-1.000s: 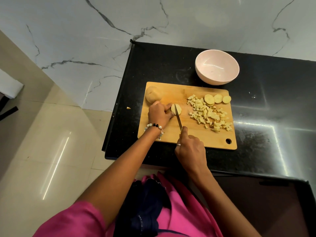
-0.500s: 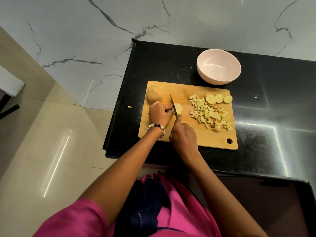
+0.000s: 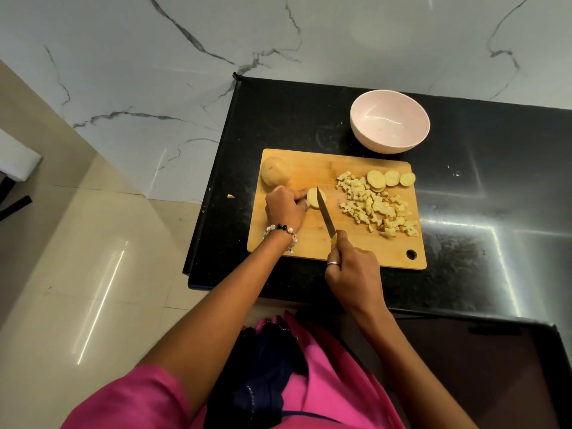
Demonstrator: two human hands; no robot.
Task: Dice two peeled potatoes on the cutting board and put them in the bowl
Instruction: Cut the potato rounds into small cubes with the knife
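Observation:
On the wooden cutting board point(image 3: 365, 249) my left hand point(image 3: 286, 207) holds a potato piece point(image 3: 314, 198) with curled fingers. My right hand point(image 3: 353, 269) grips a yellow-handled knife point(image 3: 326, 216), its blade tip lying against the right side of that piece. A whole peeled potato point(image 3: 275, 171) lies at the board's far left corner. A heap of diced potato point(image 3: 376, 205) covers the board's right half, with three round slices point(image 3: 390, 178) behind it. The pale pink bowl point(image 3: 390, 120) stands behind the board with nothing in it.
The board lies on a black counter point(image 3: 479, 212) whose left edge runs just beside the board. A small potato scrap point(image 3: 230, 196) lies on the floor past that edge. A marble wall point(image 3: 185, 72) rises behind; tiled floor point(image 3: 93, 258) is at the left.
My right hand has drawn back toward me with the knife, so the blade that stood at the potato piece next to my left fingers now slants across the board.

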